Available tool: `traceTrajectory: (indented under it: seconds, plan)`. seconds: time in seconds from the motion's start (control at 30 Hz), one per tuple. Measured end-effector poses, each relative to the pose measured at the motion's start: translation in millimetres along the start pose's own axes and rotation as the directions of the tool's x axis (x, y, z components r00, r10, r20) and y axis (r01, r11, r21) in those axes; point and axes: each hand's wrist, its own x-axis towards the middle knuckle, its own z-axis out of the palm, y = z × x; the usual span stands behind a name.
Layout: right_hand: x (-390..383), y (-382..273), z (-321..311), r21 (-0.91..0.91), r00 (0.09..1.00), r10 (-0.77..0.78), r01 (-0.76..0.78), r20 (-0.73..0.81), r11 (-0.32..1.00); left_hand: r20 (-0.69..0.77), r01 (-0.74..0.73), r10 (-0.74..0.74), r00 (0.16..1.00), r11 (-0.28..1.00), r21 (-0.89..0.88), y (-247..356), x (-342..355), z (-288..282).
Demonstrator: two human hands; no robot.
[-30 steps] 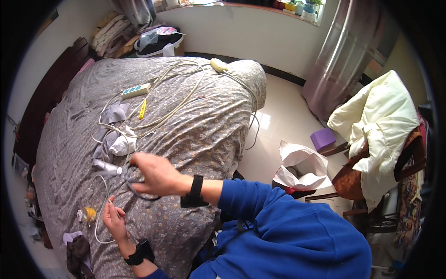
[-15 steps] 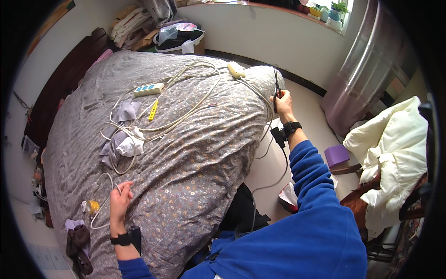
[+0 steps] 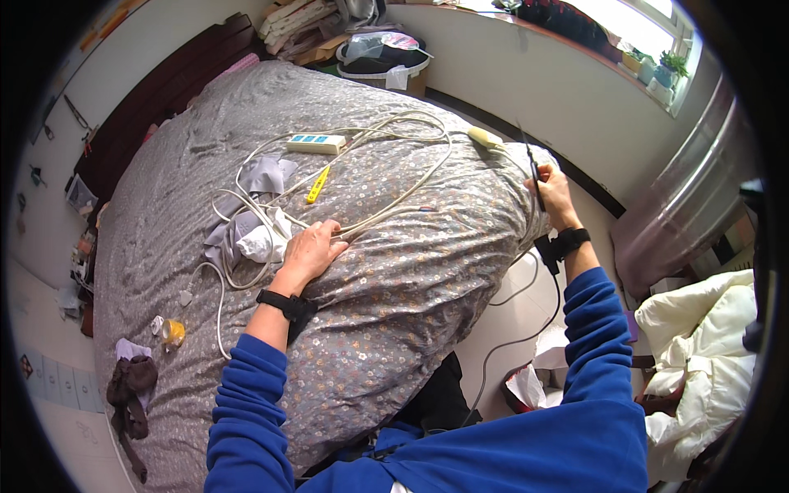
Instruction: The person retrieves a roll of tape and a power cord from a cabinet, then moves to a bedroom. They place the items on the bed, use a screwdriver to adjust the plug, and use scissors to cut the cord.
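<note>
Cable [image 3: 394, 197], white, lies in loose loops across the grey bedspread [image 3: 394, 329]; I log its long run as slanting from just beyond my left hand [image 3: 311, 253] up toward the far right edge. Left hand rests flat, fingers spread, palm down on the cover, touching the nearest loop, gripping nothing. Right hand [image 3: 552, 195] is closed around a thin dark cord [image 3: 532, 168] at the bed's edge, well apart. Left is nearer. Beyond: white power strip [image 3: 316, 144], yellow tag [image 3: 318, 185].

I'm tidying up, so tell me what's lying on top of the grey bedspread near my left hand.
By the left hand: white cables, crumpled grey and white cloths, a yellow tool, a white power strip. Anything under the cloths or the bedspread is hidden.
</note>
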Motion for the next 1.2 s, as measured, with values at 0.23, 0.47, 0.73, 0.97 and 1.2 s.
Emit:
traceTrajectory:
  seconds: [0.23,0.47,0.73,0.97,1.2]
  plan:
    - [37.2,-40.7,64.6,-0.114,0.993,-0.071,0.06,-0.092,0.992,0.138,0.112,-0.149,0.979,0.963,0.244,-22.3,-28.8,-30.6]
    - [30.3,-32.1,102.0,-0.329,0.997,-0.074,0.077,0.022,0.941,-0.074,0.225,-0.215,0.974,0.861,0.457,-122.9,-66.8,-48.3]
    - [-7.1,-137.4,144.5,0.191,0.97,-0.192,0.162,0.151,0.968,-0.056,0.539,-0.542,0.839,0.81,0.233,-209.0,-134.7,-82.7]
    - [-109.3,-250.3,269.3,0.726,0.797,-0.451,0.023,0.403,0.688,-0.088,0.063,-0.439,0.894,0.317,-0.946,-134.6,-186.3,-88.6]
    - [-201.3,-244.9,407.8,0.67,0.692,-0.409,-0.147,0.595,0.728,-0.199,-0.304,-0.373,0.906,-0.248,-0.92,-121.4,-194.6,-62.8]
